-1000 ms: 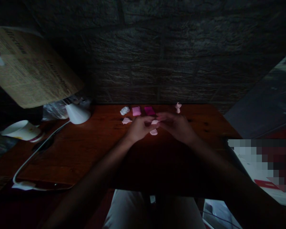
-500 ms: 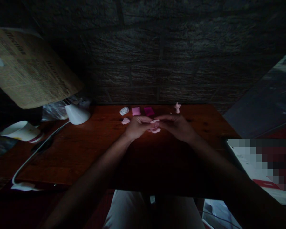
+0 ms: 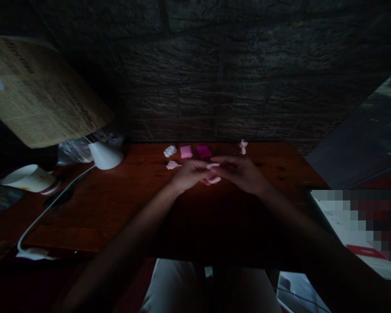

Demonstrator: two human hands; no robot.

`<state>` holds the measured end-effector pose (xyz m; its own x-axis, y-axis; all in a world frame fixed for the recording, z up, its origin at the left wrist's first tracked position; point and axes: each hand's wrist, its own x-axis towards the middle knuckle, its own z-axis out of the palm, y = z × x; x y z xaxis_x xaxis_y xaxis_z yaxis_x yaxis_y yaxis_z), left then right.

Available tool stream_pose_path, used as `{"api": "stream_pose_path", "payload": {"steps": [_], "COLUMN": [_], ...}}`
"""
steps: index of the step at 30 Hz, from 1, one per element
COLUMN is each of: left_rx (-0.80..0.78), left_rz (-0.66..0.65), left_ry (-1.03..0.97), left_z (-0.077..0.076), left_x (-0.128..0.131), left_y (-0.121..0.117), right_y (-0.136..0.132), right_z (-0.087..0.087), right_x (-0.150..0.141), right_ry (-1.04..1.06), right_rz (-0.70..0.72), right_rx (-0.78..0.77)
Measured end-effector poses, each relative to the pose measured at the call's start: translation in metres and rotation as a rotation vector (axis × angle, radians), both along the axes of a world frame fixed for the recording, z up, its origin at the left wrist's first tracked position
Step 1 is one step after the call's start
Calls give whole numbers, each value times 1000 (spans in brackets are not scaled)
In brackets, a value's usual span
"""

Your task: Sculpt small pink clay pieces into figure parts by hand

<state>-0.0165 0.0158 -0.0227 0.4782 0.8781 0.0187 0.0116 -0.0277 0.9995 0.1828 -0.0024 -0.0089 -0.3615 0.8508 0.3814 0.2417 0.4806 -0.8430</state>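
The pale pink piece is between the two hands, over the middle of the wooden table. It shows on the far and near sides of the fingertips; whether these parts join is hidden. The left hand pinches it from the left, and the right hand closes thumb and fingers on it from the right. The forearms reach in from the near corners, and the hands meet with fingers pointing inward.

Just beyond the left hand lies a pale scrap. Farther, left to right, are a white lump, a light pink square and a magenta square. A small pink form stands to the far right.

On the left, a paper cup leans open; its contents cannot be made out. A clear plastic bag, contents unclear, lies behind the white lamp base.
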Motion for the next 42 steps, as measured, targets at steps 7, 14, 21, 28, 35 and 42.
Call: {"api": "stream_pose_path", "payload": {"steps": [7, 14, 21, 28, 35, 42], "left_rx": [-13, -81, -21, 458, 445, 456], "left_rz": [-36, -74, 69, 181, 81, 37], "left_ry": [-3, -46, -38, 77, 91, 126], "left_z": [3, -1, 7, 15, 7, 8], "left_x": [1, 0, -1, 1, 6, 9], "left_y": [-3, -2, 1, -6, -11, -16], "right_y": [-3, -2, 4, 6, 5, 2], "right_z": [5, 4, 0, -1, -3, -3], "right_x": [0, 0, 2, 2, -2, -5], "right_ry": [14, 27, 197, 243, 210, 133], "right_rz": [35, 62, -58, -225, -235, -252], "right_rx": [6, 9, -150, -158, -115, -50]}}
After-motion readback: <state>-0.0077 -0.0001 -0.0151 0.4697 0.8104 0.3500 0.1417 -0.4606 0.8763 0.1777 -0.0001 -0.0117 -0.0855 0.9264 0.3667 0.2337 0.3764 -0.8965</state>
